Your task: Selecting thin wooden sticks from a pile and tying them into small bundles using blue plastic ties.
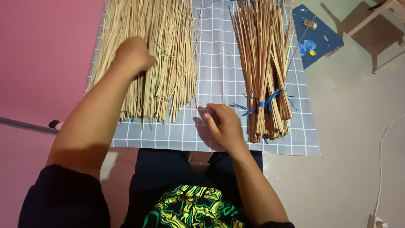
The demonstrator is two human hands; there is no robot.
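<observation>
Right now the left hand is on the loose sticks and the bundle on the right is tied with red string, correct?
Not quite. The head view shows the bundle tied with blue string, not red. The left hand is indeed on the loose sticks.

The sticks (156, 55) were pale tan, the cloth (215, 63) grey with a white grid, the ties (263, 103) blue, the floor (38, 55) pink.

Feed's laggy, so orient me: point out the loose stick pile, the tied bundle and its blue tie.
loose stick pile (168, 55), head view, mid-pile.
tied bundle (263, 55), head view, upper sticks.
blue tie (262, 104), head view, the knot.
</observation>
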